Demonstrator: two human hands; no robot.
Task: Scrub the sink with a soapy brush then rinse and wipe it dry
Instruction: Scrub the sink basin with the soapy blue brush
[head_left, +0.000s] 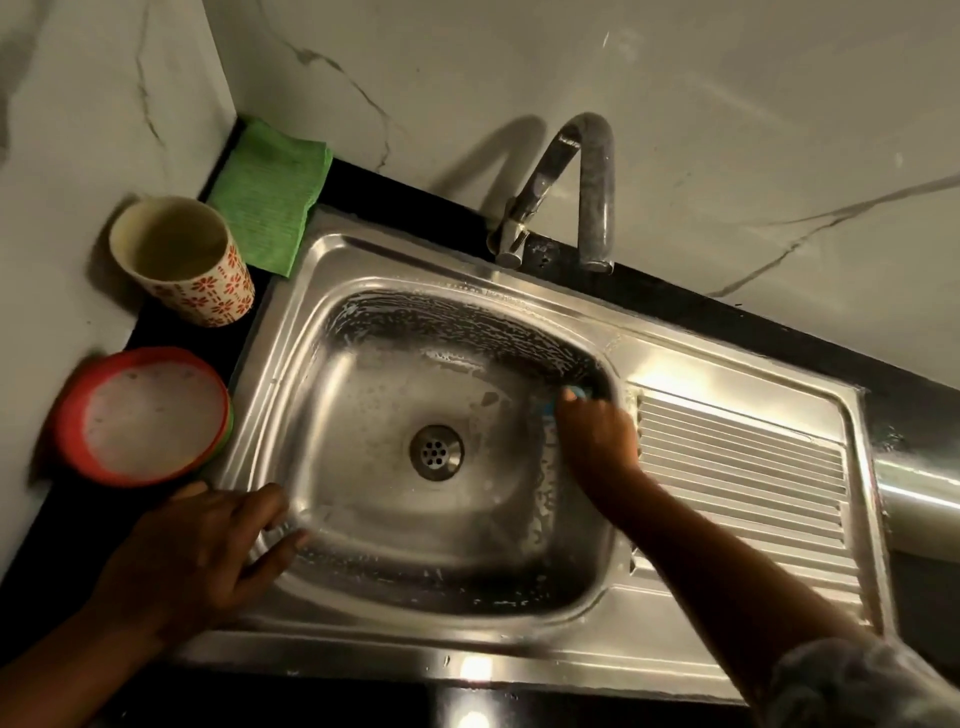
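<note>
Nearest me, the left hand (208, 545) lies on the front left rim of the sink (519, 629), fingers loosely spread and flat on the steel, holding nothing. To its right I see the right hand (597, 436) reaching down into the basin, fingers curled round a blue brush (574, 397) that I can only partly make out. The brush is pressed against the basin's right wall, just below the rim. Soap film streaks the walls, thickest along the far side, and the drain (436, 451) sits in the middle of the floor. The ribbed draining board (737, 483) runs off to the right. On the dark surface (171, 338) left of the sink stands a red bowl (67, 415) full of white foam. Behind it is a flower-patterned cup (208, 291), then a folded green cloth (270, 192) in the corner. The tap (561, 192) arches at the back.
</note>
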